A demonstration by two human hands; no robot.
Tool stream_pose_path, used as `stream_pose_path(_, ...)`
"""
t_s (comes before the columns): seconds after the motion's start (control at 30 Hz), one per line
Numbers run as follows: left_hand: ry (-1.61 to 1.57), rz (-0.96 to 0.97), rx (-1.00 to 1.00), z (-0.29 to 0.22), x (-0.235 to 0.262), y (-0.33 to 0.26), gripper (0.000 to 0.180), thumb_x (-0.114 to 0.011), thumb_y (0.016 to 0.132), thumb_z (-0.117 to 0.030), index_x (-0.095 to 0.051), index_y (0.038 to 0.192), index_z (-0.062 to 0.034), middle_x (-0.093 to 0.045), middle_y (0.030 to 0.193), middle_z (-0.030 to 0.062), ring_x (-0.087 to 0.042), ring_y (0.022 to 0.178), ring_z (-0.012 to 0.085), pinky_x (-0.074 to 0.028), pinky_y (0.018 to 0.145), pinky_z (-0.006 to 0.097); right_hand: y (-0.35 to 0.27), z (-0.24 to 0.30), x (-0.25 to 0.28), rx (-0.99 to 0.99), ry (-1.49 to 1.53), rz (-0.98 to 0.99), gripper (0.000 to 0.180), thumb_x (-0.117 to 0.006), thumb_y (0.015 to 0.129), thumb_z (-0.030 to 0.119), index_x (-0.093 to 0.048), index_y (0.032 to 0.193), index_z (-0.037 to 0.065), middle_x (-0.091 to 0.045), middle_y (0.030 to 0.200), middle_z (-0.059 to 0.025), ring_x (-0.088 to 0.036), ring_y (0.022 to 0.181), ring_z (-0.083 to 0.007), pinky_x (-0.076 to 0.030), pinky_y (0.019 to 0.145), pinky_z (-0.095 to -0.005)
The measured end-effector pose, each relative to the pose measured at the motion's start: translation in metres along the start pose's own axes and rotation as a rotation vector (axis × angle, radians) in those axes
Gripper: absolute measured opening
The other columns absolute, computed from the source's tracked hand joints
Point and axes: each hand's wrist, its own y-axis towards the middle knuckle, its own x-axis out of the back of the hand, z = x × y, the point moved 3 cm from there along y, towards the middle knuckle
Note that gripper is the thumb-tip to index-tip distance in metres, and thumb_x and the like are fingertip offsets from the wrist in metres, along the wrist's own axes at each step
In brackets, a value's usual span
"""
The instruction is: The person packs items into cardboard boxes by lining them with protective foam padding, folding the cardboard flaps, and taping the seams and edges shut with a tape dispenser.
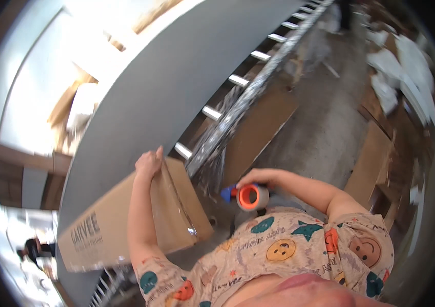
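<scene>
A long brown cardboard box (pixel 110 220) lies on the grey metal surface at my left, its near end turned toward me. Shiny clear tape (pixel 181 210) runs along the seam of that end. My left hand (pixel 148 162) is at the box's far upper edge, fingers curled against it; their tips are partly hidden. In front of my body, my right hand (pixel 259 177) grips a tape dispenser (pixel 231 192) with blue and red parts. A roll of tape (pixel 252 197) with an orange core sits in it, apart from the box.
A curved grey metal slide (pixel 161 77) borders a roller conveyor (pixel 238 80) with plastic film wrapped along its rail. Flat cardboard (pixel 258 128) leans beside it. White packing scraps (pixel 386 66) and cardboard pieces (pixel 368 158) lie at right. Another person (pixel 38 250) is far left.
</scene>
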Motion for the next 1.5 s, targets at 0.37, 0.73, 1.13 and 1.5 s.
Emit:
stream_pose_path(0.37, -0.292, -0.608, -0.008, -0.007, -0.013, -0.071, 0.061, -0.071, 0.08, -0.034, -0.053, 0.127, -0.0014, -0.052, 0.133, 0.0161, -0.044, 0.128, 0.033, -0.034, 0.107, 0.042, 0.157, 0.268, 0.055, 0.105, -0.071, 0.385, 0.046, -0.071, 0.077, 0.039, -0.063, 0.105, 0.003, -0.068, 0.096, -0.009, -0.067, 0.082, -0.0159, -0.055, 0.08, -0.0295)
stream_pose_path(0.73, -0.444, -0.627, -0.008, 0.007, -0.018, -0.081, 0.05, -0.08, 0.067, -0.017, -0.064, 0.111, 0.0012, -0.058, 0.123, 0.0179, -0.052, 0.118, 0.0394, -0.043, 0.1, 0.047, 0.312, 0.261, -0.079, 0.069, -0.474, 0.958, 0.038, -0.069, 0.08, 0.034, -0.068, 0.101, 0.002, -0.068, 0.092, -0.0046, -0.061, 0.09, -0.0101, -0.048, 0.086, -0.0257)
stream_pose_path(1.13, -0.376, -0.72, -0.067, 0.024, -0.033, -0.086, 0.048, -0.078, 0.071, -0.024, -0.063, 0.111, -0.0008, -0.058, 0.121, 0.0159, -0.053, 0.115, 0.0361, -0.043, 0.099, 0.045, 0.166, 0.155, -0.016, 0.398, -0.125, 0.412, 0.052, -0.063, 0.083, 0.022, -0.055, 0.13, 0.002, -0.064, 0.111, -0.008, -0.059, 0.101, -0.0127, -0.044, 0.094, -0.0262)
stream_pose_path(1.5, -0.342, -0.817, -0.121, 0.042, -0.047, -0.085, 0.04, -0.064, 0.082, -0.034, -0.065, 0.105, -0.0014, -0.063, 0.113, 0.02, -0.057, 0.11, 0.0339, -0.045, 0.096, 0.039, 0.084, -0.034, -0.137, 0.737, -0.134, -0.076, 0.063, -0.067, 0.083, 0.028, -0.048, 0.135, -0.001, -0.059, 0.125, -0.0106, -0.055, 0.112, -0.0159, -0.04, 0.099, -0.0282)
